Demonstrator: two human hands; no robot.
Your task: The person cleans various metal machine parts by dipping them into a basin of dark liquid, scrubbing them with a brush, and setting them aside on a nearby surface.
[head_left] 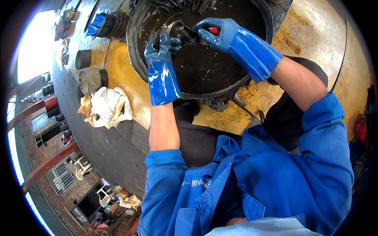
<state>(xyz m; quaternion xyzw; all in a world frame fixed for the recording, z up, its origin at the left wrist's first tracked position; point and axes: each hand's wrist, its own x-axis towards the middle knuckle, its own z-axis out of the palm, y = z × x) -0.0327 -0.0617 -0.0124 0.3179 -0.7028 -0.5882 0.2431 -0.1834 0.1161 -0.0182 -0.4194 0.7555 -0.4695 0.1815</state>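
Note:
My gloved left hand (161, 48) is closed around a dark, wet, ring-shaped metal part (172, 26) above a wide black tub (136, 59). Just to its right, my gloved right hand (220, 34) grips a tool with a red handle (214, 30). The tool's dark end (188, 36) reaches toward the metal part; its exact kind is hard to make out. Dark liquid (208, 72) lies in the tub below both hands. More blackened parts (189, 4) sit in the liquid at the tub's far side.
Left of the tub stand short metal cylinders (83, 59) and a stack of dark rings (116, 24) with blue material at one end. A crumpled white and brown sheet (106, 108) lies nearer. A dark rag (216, 103) touches the tub's near side. White chairs (82, 167) stand far left.

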